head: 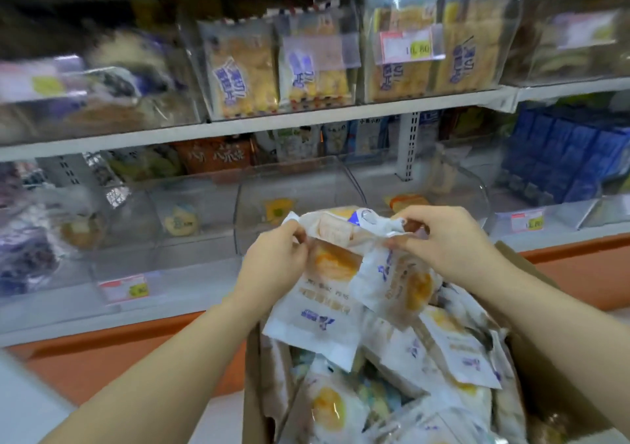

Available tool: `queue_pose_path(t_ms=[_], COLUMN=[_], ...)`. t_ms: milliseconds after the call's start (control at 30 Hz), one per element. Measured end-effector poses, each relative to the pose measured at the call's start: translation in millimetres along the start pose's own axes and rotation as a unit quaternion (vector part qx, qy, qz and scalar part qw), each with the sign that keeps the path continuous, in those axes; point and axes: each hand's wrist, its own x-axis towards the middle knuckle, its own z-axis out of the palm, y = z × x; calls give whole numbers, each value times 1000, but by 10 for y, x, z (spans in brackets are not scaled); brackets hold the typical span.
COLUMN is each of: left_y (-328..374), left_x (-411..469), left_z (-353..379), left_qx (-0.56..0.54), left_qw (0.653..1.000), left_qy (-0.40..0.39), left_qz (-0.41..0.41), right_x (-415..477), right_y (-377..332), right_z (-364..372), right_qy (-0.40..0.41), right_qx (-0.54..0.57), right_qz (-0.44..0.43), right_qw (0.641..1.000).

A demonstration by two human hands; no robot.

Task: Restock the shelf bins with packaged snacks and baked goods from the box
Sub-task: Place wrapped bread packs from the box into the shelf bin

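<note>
Box [254, 409] below left hand [272, 259], right hand [446, 242], white packets [313, 307] in both.

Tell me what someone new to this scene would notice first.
Front and centre, the left hand and right hand pinch the top edges of a bunch of white pastry packets, held above a cardboard box heaped with more of the same. Just behind them, a clear bin on the lower shelf holds only a few items. The shelf above is packed with upright bread packets.
</note>
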Motion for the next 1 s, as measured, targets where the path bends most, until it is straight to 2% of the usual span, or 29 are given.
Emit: queue_pose_path(t_ms=[200, 300, 500, 867, 1000], left_y=[-140, -270, -548, -1466, -1994], left_x=[-25, -131, -457, -611, -453], left_z=[-742, -1047, -1491, -2071, -2147], left_qx=[-22, -26, -116, -137, -208], left_qw=[999, 997, 981, 943, 914], left_qy=[38, 65, 123, 259, 300], left_qz=[10, -19, -95, -161, -176], right_x=[138, 174, 157, 513, 806], right_y=[-598, -859, -1322, -2446, -2846], right_z=[-43, -33, 105, 902, 1457], right_qy=[71, 85, 82, 10, -18], right_qx=[73, 118, 184, 296, 344], right_qz=[-13, -25, -27, -47, -70], right_qw=[995, 989, 979, 954, 936])
